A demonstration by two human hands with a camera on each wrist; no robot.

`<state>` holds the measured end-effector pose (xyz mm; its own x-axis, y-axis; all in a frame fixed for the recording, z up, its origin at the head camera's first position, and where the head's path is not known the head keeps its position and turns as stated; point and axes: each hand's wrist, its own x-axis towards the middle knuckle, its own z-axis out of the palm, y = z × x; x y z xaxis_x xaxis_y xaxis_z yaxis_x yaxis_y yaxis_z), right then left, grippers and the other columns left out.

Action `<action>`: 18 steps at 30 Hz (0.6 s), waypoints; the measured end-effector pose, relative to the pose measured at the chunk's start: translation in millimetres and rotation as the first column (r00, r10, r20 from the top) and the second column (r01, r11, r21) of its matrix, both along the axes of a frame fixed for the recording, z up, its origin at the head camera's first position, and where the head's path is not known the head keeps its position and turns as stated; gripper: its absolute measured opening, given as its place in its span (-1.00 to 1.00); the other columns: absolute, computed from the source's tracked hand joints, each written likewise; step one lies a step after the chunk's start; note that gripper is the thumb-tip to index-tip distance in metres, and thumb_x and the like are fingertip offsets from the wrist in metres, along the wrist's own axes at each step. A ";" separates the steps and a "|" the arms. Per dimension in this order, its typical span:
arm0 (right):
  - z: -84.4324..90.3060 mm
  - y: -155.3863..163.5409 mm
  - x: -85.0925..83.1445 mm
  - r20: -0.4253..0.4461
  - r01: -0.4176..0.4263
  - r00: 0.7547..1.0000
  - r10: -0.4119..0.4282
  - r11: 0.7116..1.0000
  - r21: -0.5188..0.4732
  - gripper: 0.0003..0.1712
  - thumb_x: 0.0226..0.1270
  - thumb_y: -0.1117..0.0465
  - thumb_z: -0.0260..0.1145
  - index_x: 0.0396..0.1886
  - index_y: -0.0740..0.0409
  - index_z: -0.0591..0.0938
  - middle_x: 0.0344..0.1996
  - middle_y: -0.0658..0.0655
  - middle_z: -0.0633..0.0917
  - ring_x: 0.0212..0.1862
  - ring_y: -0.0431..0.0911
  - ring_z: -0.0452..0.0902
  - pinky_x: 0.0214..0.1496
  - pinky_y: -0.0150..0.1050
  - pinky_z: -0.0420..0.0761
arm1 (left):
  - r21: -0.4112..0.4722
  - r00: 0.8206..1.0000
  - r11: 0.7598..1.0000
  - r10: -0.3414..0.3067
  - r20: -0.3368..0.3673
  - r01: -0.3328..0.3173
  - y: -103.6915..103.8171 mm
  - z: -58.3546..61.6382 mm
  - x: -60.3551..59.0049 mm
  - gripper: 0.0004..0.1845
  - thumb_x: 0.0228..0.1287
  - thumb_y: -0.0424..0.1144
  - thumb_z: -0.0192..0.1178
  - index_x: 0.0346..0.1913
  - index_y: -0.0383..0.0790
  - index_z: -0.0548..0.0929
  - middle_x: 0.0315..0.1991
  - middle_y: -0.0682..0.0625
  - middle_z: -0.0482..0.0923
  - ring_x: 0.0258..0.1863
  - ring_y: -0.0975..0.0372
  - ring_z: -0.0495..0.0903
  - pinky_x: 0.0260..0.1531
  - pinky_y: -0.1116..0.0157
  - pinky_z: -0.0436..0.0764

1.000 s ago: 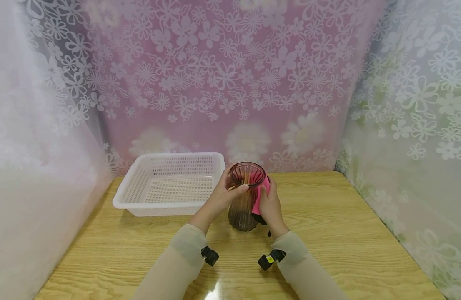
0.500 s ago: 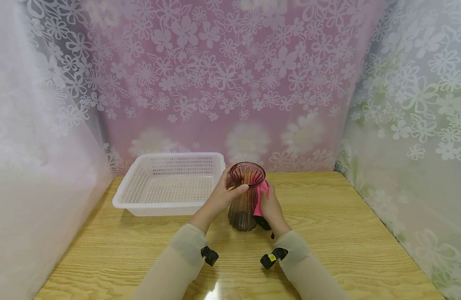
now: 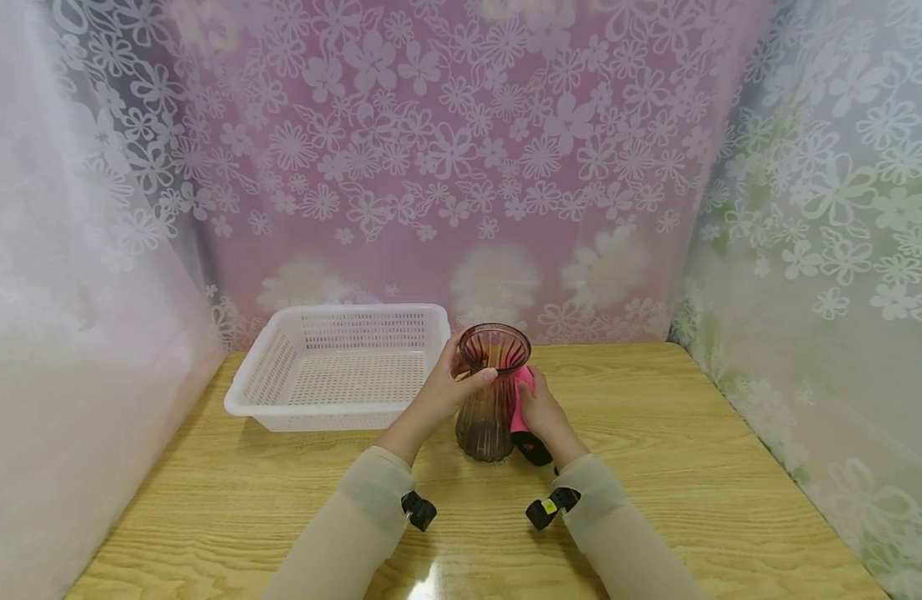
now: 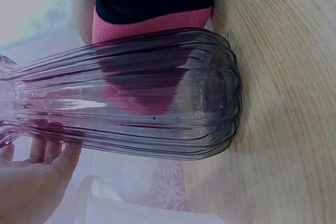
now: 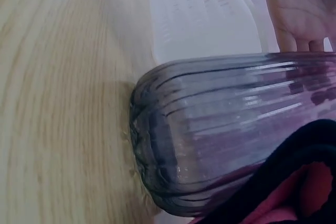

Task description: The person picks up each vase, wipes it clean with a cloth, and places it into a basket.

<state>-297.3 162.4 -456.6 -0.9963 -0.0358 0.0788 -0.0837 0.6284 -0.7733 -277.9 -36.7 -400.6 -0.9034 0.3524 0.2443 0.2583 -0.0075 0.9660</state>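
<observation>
A ribbed glass vase (image 3: 485,421), pinkish at the flared rim and smoky grey below, stands upright on the table. My left hand (image 3: 448,390) grips it around the neck from the left, thumb across the front just below the rim. On the other side, my right hand (image 3: 545,415) holds a pink cloth (image 4: 152,24) with black edging against the vase's wall. Through the glass, the left wrist view shows the pink fabric spread along the far side. Folded black edging of the cloth fills the lower right corner of the right wrist view, and the right fingers are mostly hidden there.
A white perforated plastic basket (image 3: 318,412) sits left of the vase, its right end close to my left hand. The wood-grain table (image 3: 678,467) extends to both sides. Flowered curtains (image 3: 446,167) hang behind and along the left and right.
My right hand has slid slightly down and to the right with the cloth, whose black edge now hangs lower beside the vase. The left hand and the vase stay in place.
</observation>
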 end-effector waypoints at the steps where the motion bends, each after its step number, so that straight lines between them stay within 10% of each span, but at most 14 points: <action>1: 0.4 0.9 -0.4 0.008 -0.007 1.000 0.007 1.000 0.009 -0.31 0.69 0.02 -0.23 0.52 0.45 -0.01 0.42 0.58 0.19 0.41 0.42 0.18 0.41 0.30 0.19 | -0.002 1.000 1.000 -0.002 0.001 0.002 -0.2 0.1 -0.2 -0.08 0.33 -0.01 0.32 0.60 0.18 -0.01 0.43 -0.15 0.31 0.42 -0.03 0.28 0.33 -0.16 0.30; 18: 12.2 11.4 1.7 0.088 0.020 0.996 -0.023 0.999 0.034 -0.37 0.64 0.13 -0.14 0.56 0.28 0.05 0.43 0.46 0.28 0.41 0.33 0.25 0.41 0.25 0.22 | -0.001 1.000 1.000 -0.004 0.011 0.004 -0.8 -0.6 -2.6 -0.09 0.35 -0.10 0.31 0.60 0.12 -0.01 0.43 -0.18 0.31 0.41 -0.02 0.30 0.35 -0.05 0.32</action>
<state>-295.6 173.8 -444.4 -0.9998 -0.0150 -0.0101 -0.0022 0.6550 -0.7557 -280.5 -37.5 -401.2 -0.9045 0.3566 0.2341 0.2478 -0.0074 0.9688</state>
